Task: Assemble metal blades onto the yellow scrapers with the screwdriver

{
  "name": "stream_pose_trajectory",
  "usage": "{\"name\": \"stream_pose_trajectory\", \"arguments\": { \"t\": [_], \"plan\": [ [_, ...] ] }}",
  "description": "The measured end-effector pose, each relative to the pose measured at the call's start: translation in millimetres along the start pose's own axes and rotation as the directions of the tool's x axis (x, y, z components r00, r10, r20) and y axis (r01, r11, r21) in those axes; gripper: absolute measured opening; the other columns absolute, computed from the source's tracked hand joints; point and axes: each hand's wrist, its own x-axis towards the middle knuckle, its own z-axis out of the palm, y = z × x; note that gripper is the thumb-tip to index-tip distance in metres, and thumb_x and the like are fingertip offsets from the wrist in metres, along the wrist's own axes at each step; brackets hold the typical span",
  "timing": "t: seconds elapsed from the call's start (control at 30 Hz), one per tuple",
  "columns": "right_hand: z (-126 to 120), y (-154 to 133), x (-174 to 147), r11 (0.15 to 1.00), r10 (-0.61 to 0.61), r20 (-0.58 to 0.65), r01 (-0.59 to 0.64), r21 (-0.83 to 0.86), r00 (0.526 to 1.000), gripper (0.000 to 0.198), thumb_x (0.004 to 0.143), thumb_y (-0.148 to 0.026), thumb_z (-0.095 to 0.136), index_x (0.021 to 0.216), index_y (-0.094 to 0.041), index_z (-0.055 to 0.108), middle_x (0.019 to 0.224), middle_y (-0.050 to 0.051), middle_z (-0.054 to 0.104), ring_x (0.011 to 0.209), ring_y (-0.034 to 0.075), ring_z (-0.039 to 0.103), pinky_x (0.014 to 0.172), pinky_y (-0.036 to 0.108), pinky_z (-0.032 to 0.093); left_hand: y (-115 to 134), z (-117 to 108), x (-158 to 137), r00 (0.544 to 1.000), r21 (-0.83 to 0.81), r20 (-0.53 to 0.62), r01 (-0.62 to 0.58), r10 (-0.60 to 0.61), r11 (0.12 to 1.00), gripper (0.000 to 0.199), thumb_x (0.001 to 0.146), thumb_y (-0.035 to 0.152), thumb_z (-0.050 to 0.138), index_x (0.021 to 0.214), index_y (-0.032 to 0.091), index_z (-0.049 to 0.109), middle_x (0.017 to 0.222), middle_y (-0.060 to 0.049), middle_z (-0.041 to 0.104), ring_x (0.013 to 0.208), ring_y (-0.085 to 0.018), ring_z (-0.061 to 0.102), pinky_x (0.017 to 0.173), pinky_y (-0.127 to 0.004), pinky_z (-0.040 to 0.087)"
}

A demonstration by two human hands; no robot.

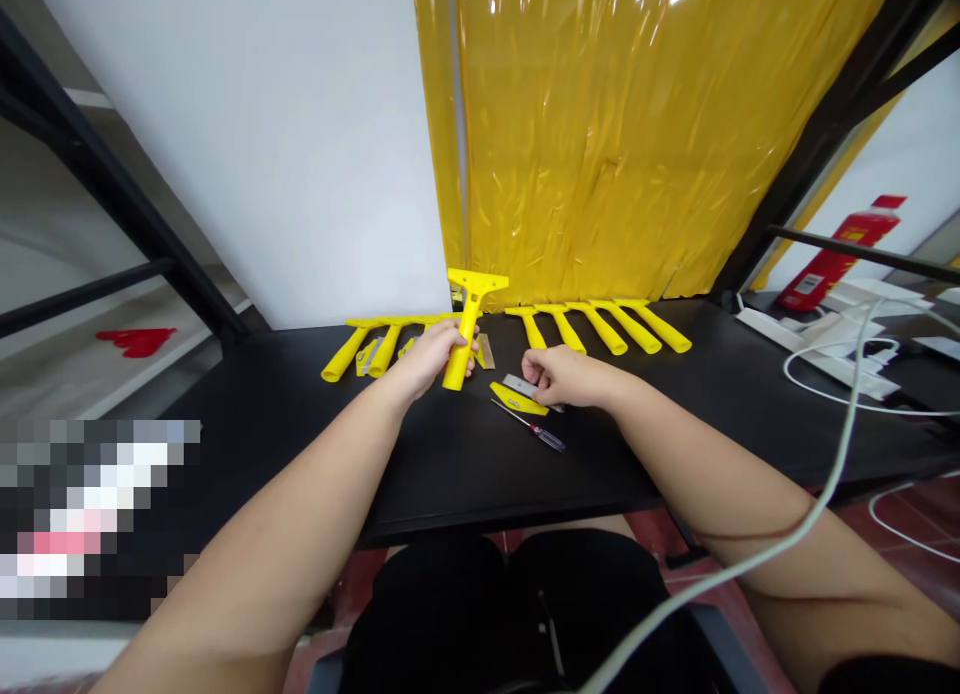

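Note:
My left hand (435, 359) is wrapped round the grip of a yellow scraper handle (466, 329), held upright above the black table with its wide head at the top. My right hand (559, 376) is closed, its fingertips down at a flat metal blade (517, 383) and pinching its edge. Just in front of the blade lies a yellow cover plate (517, 400) with small metal screws on it. A screwdriver (549, 437) with a clear, dark-tipped handle rests nearer to me, its shaft pointing to the plate.
Several yellow scraper handles (600, 329) lie in a row at the back right, and more scraper handles (345, 357) at the back left. White cables (844, 454) hang across the right side. A red bottle (840, 259) stands behind the rack bar. A yellow plastic curtain (600, 154) hangs behind.

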Motion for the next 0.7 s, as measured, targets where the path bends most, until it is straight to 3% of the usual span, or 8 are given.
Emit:
{"name": "stream_pose_trajectory", "arguments": {
  "t": [0.17,0.33,0.4,0.47,0.53,0.7],
  "plan": [
    [-4.3,5.0,2.4,0.982,0.041,-0.059,-0.029,0.184,0.997,0.035,0.070,-0.002,0.072,0.099,-0.020,0.061,0.086,0.002,0.073,0.070,0.015,0.065,0.062,0.026,0.050,6.3,-3.6,-3.2,1.000,0.152,0.001,-0.021,0.021,0.988,0.033,0.069,0.017,0.051,0.100,0.020,0.061,0.084,-0.003,0.064,0.065,-0.016,0.061,0.063,-0.030,0.053],
    [-9.6,14.0,10.0,0.885,0.095,-0.210,0.015,0.465,0.973,0.023,0.077,-0.011,0.076,0.096,-0.017,0.066,0.080,0.001,0.069,0.061,0.012,0.061,0.055,0.025,0.050,11.1,-13.9,-7.3,0.997,0.401,-0.047,-0.043,0.067,0.915,0.027,0.082,0.025,0.062,0.108,0.021,0.064,0.074,0.001,0.058,0.058,-0.015,0.054,0.054,-0.027,0.042],
    [-10.2,16.9,12.7,0.853,0.109,-0.246,0.036,0.520,0.963,0.017,0.078,-0.016,0.078,0.091,-0.018,0.066,0.076,0.000,0.066,0.058,0.012,0.060,0.054,0.026,0.051,12.1,-19.1,-8.8,0.984,0.601,-0.056,-0.101,0.168,0.793,0.033,0.090,0.037,0.062,0.121,0.024,0.063,0.077,0.000,0.062,0.064,-0.018,0.058,0.060,-0.029,0.043],
    [-10.5,18.5,14.4,0.842,0.102,-0.276,0.065,0.535,0.956,0.014,0.080,-0.021,0.078,0.088,-0.018,0.067,0.071,-0.001,0.065,0.056,0.012,0.059,0.054,0.026,0.051,12.9,-23.4,-10.4,0.960,0.790,-0.023,-0.153,0.278,0.594,0.045,0.098,0.048,0.056,0.137,0.027,0.058,0.084,-0.002,0.066,0.073,-0.022,0.063,0.068,-0.033,0.044],
    [-11.0,18.7,14.8,0.840,0.091,-0.308,0.093,0.535,0.947,0.014,0.082,-0.027,0.077,0.087,-0.018,0.069,0.067,-0.001,0.063,0.054,0.012,0.057,0.054,0.027,0.049,13.5,-25.9,-11.8,0.946,0.875,0.021,-0.174,0.323,0.452,0.053,0.101,0.055,0.050,0.147,0.028,0.053,0.087,-0.004,0.069,0.080,-0.025,0.066,0.073,-0.035,0.045],
    [-12.8,17.3,13.7,0.834,0.086,-0.397,0.152,0.530,0.914,0.029,0.083,-0.046,0.076,0.085,-0.018,0.070,0.065,-0.001,0.061,0.056,0.013,0.052,0.055,0.027,0.043,13.4,-25.9,-14.1,0.932,0.901,0.109,-0.239,0.345,0.361,0.047,0.102,0.052,0.050,0.143,0.030,0.059,0.100,-0.006,0.075,0.087,-0.027,0.069,0.076,-0.036,0.046]
  ]
}}
